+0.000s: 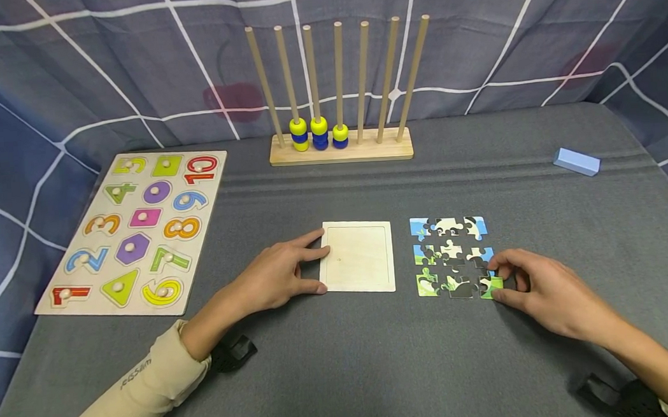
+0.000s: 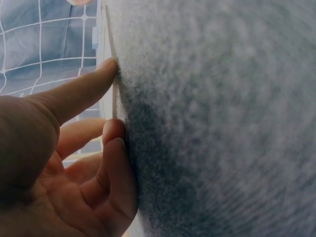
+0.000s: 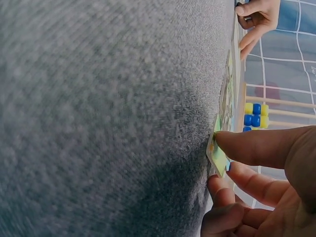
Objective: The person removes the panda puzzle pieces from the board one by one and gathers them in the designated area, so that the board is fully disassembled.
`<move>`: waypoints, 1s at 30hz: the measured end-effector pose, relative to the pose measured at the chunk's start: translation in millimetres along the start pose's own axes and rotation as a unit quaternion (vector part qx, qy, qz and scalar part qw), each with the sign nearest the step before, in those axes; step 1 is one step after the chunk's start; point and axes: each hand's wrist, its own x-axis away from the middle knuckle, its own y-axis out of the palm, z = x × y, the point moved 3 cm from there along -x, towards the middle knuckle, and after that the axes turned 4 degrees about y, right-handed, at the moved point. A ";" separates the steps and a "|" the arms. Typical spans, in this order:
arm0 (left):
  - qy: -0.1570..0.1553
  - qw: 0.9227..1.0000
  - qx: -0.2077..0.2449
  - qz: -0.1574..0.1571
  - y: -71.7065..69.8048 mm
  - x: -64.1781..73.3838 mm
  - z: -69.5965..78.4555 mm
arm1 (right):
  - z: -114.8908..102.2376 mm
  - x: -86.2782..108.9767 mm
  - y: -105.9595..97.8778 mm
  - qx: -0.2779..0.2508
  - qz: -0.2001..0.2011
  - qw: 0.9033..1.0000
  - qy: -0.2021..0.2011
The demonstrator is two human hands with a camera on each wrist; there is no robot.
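Observation:
My left hand rests at the left edge of a square wooden puzzle tray, with thumb and fingers spread along that edge. In the left wrist view, the thumb touches the tray's thin edge. Right of the tray lie several panda jigsaw pieces, set out in rows with small gaps. My right hand pinches the green corner jigsaw piece at the near right of these rows. In the right wrist view, this piece looks slightly tilted, with the thumb on its edge.
A number-and-shape peg board lies at the left. At the back stands a wooden rod stand with yellow and blue beads on some rods. A light blue block lies at the far right. A gridded cloth hangs behind the table.

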 end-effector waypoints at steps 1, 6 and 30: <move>0.000 1.000 -0.001 0.000 0.0 -0.1 0.1 | 0.7 0.0 0.3 0.001 0.001 1.000 -0.002; 0.000 1.000 0.000 0.001 0.8 -0.2 -0.5 | 3.6 0.5 1.2 0.001 0.003 1.000 -0.007; 0.002 1.000 0.004 0.004 -0.9 1.5 1.5 | 1.7 4.7 -3.2 -0.026 0.019 0.999 0.001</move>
